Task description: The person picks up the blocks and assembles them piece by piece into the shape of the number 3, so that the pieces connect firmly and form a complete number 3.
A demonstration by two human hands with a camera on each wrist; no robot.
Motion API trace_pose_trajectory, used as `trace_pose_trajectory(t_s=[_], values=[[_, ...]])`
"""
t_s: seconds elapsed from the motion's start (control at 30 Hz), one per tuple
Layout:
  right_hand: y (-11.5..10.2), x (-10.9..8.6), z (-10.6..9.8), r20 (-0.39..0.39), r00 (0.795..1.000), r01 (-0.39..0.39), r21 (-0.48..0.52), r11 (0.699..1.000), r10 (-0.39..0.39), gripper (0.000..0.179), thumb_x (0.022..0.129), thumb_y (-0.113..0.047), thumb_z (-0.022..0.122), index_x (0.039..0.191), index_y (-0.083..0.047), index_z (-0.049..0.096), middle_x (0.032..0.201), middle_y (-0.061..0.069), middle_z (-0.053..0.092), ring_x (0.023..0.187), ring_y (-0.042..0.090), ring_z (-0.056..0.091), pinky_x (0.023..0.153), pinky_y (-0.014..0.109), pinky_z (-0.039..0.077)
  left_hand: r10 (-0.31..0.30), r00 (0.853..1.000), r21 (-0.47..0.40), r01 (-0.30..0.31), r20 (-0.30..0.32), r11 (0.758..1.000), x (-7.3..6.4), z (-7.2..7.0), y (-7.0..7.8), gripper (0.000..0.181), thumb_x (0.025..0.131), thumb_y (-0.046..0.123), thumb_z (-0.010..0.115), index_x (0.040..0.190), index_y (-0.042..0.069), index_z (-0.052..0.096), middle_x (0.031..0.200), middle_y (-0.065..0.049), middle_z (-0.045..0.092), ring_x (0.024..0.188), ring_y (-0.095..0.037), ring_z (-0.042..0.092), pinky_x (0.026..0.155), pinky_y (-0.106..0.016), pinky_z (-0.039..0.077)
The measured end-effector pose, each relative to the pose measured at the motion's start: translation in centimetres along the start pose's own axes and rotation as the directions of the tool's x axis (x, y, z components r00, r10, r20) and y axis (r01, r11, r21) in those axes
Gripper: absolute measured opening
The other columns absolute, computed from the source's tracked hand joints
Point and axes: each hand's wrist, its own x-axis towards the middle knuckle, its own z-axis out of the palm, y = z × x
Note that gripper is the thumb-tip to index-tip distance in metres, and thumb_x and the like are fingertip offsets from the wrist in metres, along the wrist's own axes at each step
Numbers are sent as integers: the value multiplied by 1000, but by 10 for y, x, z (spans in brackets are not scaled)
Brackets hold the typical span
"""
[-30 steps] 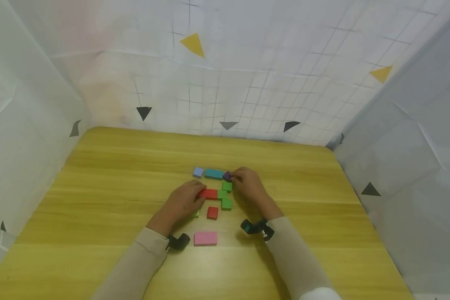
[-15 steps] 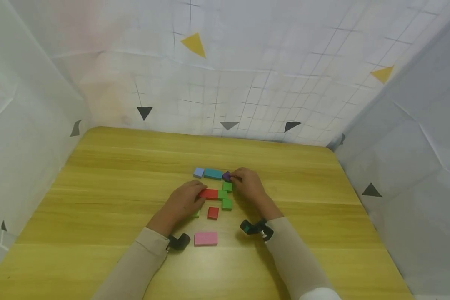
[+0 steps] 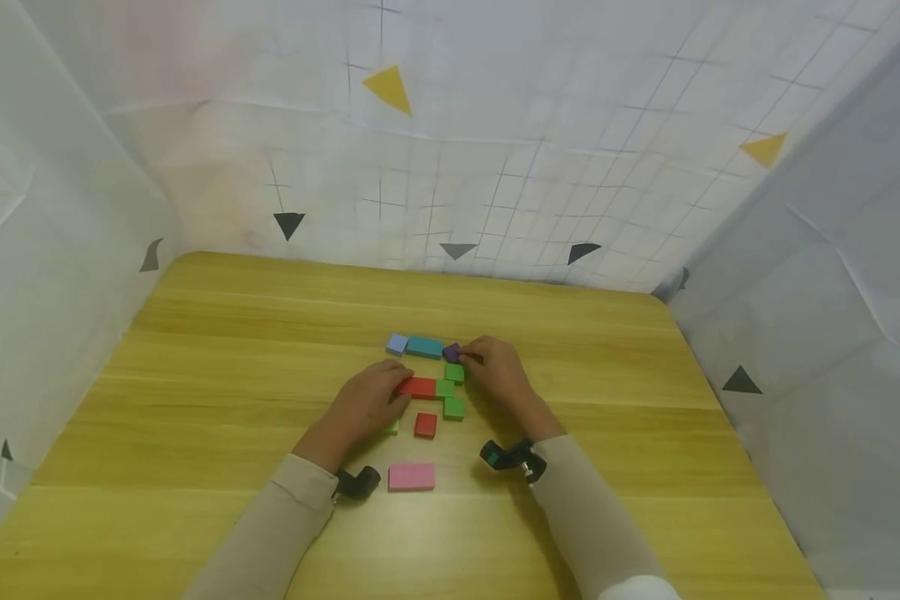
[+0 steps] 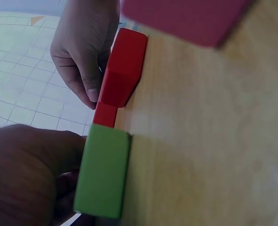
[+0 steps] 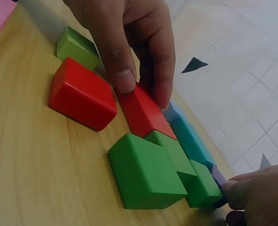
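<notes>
My left hand [image 3: 366, 402] grips the left end of a long red block [image 3: 420, 387], with thumb and fingers on opposite sides. My right hand [image 3: 498, 369] pinches a small purple block [image 3: 452, 352] at the right end of a teal block [image 3: 424, 347]. Against the teal block's left end lies a light blue block [image 3: 397, 343]. One green block [image 5: 174, 150] meets the red block's right end; two more, a nearer green block [image 5: 146, 172] and a farther green block [image 5: 203, 186], stand at its corners. The purple block is partly hidden by fingertips.
A small red block [image 3: 425, 425] sits nearer than the long one. Beside the left hand a yellow-green block [image 5: 77, 48] is partly covered in the head view. A pink block [image 3: 412, 477] lies closer to the person. White sheeting [image 3: 450, 167] surrounds the wooden table [image 3: 570, 350].
The teal and purple blocks have slid slightly left with the right hand, and the gap between the teal and light blue blocks has closed. The left hand stays on the red block.
</notes>
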Motion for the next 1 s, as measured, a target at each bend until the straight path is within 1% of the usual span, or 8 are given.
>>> trace_pose_trajectory(t_s=[0.3,0.43,0.67,0.8,0.87,0.93,1.0], values=[[0,0,2,-7,1000,5,16,1000,-5,13,94,-15,70,102,-9,79,102,5,74,98,22,69,86,37,58,12,999,-5,-13,-33,1000,-1,1,-2,36,95,23,66,128,8,65,125,-3,64,119,-21,60,104,-39,50],[0,-1,2,-5,1000,-11,11,1000,11,14,94,-15,70,103,-9,78,104,5,74,100,22,69,88,37,58,24,999,-11,-24,-43,1000,-1,2,-3,36,95,22,66,127,8,66,125,-4,65,119,-22,60,103,-39,50],[-4,-3,0,-13,998,-62,54,997,63,26,100,-22,62,118,-6,71,111,8,72,104,24,67,89,40,57,19,999,-9,-19,-42,1000,-1,2,-2,37,94,22,66,128,8,65,127,-4,64,120,-22,59,104,-39,49],[-8,-2,-1,-29,998,-48,49,998,50,26,99,-21,62,118,-5,70,112,10,71,104,25,67,88,40,57,13,999,-18,-14,-31,1000,-1,3,-2,37,95,23,66,129,9,65,127,-3,64,120,-21,59,104,-39,49],[-11,1,-1,-30,999,-37,38,999,38,26,99,-22,63,118,-6,71,113,9,71,106,26,67,90,41,57,11,1000,-18,-12,-24,1000,0,3,-2,37,95,23,65,129,9,65,127,-3,64,119,-21,59,104,-39,49],[-15,4,-2,-22,999,-23,16,1000,23,27,97,-23,65,118,-7,71,114,8,71,109,26,66,94,43,55,10,1000,-15,-10,-20,1000,0,4,-3,37,95,23,65,129,9,65,126,-3,63,119,-20,59,104,-38,49],[-19,9,-2,-6,1000,-2,-30,1000,2,29,96,-26,68,118,-8,72,116,7,70,111,27,64,96,43,54,10,1000,-14,-10,-20,1000,1,4,-3,37,95,23,65,129,9,65,126,-2,63,119,-20,59,104,-38,49]])
